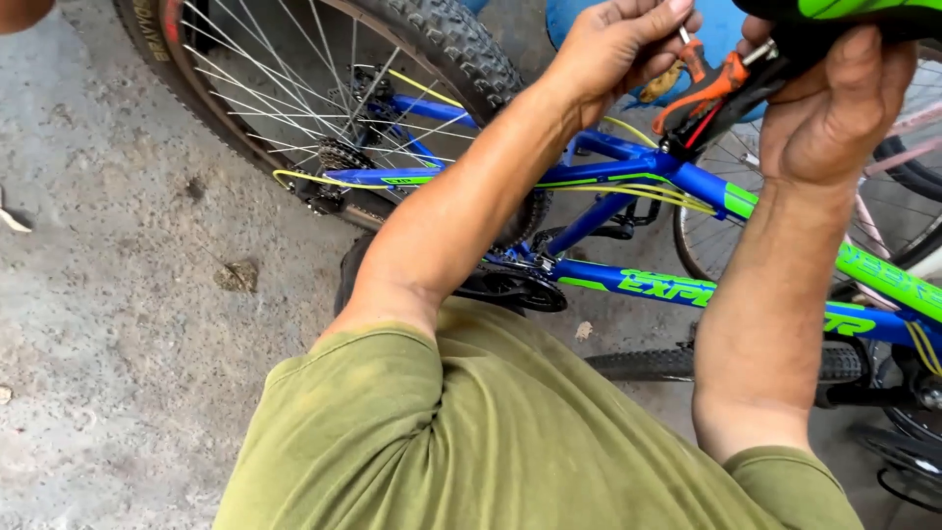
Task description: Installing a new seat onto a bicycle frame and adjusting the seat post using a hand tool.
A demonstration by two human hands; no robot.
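A: Where were the hands?

B: Both up at the far right, above the blue and green bike frame [628, 172]. The left hand [613, 49] was closed, fingertips pinching a small metal tool [684, 35]. I couldn't tell what kind; only a short silver end showed.

A: And the right?

B: The right hand [834, 108] was wrapped shut around the underside of the saddle [844, 12], black with green on it, at the top edge of view. Orange-handled pliers [702, 88] showed between the two hands, just under the saddle's clamp. Which hand carried them I couldn't make out.

A: How would the saddle handle?

B: My guess: light, with a stiff shell, maybe padded on top. The metal fittings under it looked small and fiddly, probably greasy, so a firm hold on the shell seemed the safest place. The tool would be thin and easy to drop; it wanted a fingertip pinch near its end.

A: Anything else around?

B: The rear wheel [324, 88] with its knobby tyre stood far left on the concrete floor [108, 324]. The chain ring [515, 287] sat near the middle, below the left forearm. A pink bike frame [913, 147] leaned at the right edge.
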